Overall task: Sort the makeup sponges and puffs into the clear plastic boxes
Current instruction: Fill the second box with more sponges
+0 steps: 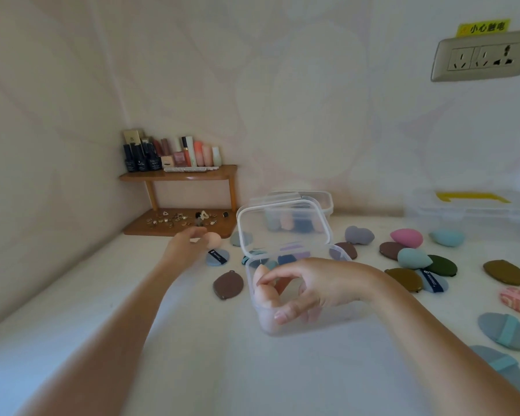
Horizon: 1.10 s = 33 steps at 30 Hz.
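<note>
Watch the open box while both hands are busy.

Your right hand (306, 291) hangs over the clear box (300, 295), fingers loosely curled beside a peach sponge (263, 280) inside; whether it grips one I cannot tell. Your left hand (186, 246) pinches another peach sponge (212, 239) near the wooden shelf (180, 172). A careless reach could knock the raised lid (282, 226) or drop that sponge.

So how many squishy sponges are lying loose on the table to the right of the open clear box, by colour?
Greyish-purple heart-shaped foam sponge: 1
Pink egg-shaped foam sponge: 1
Teal egg-shaped foam sponges: 2
Total: 4
</note>
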Motion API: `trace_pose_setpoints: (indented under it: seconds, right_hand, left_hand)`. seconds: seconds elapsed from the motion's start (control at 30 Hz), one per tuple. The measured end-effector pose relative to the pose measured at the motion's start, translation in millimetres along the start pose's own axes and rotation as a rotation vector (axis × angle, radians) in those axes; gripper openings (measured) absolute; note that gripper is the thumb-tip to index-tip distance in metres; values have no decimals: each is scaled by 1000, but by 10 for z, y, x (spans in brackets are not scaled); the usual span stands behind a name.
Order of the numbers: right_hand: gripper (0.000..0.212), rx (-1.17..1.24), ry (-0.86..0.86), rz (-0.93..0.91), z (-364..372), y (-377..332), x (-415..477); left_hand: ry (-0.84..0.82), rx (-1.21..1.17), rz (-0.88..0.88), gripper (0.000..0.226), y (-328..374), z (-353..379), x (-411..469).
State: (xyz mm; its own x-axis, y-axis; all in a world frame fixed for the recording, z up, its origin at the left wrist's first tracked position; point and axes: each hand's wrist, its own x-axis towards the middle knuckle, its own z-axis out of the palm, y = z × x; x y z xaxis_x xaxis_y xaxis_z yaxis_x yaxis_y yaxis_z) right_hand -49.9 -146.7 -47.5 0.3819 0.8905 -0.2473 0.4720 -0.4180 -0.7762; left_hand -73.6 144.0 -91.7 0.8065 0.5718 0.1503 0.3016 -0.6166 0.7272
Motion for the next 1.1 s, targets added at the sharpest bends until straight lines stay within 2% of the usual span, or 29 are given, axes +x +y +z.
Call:
trace_pose_setpoints:
  seconds: [0.13,0.27,0.33,0.43,0.5,0.6,0.73,0.87,0.97,1.1]
  right_hand:
    - [64,-31,25,19,-5,-3,7]
    - [57,-48,63,-7,2,-17,-5]
    - [52,-94,67,-13,-3,-30,-19]
    - [46,-71,80,4,8,-37,-25]
    - [36,-47,105,39,13,-23,-3]
    - [8,-7,138,60,8,33,56]
    - [16,-25,147,29,-2,52,89]
    - [20,30,165,32,-48,45,60]
    - [20,86,154,73,-60,62,61]
    - [28,142,218,145,-68,81,73]
  left_hand:
    - [91,-103,-206,46,36,130,98]
    - [82,-105,-225,48,56,206,124]
    - [146,-175,-178,50,97,204,89]
    - [355,-279,-12,45,285,87,-46]
    - [425,-351,93,41,474,-3,-203]
    - [302,-423,305,32,777,-3,-580]
    - [-17,-379,507,37,943,180,-1001]
    - [-180,-245,449,34,903,308,-1085]
    - [-213,-121,398,23,882,311,-1072]
    - [-213,-40,418,27,897,296,-1100]
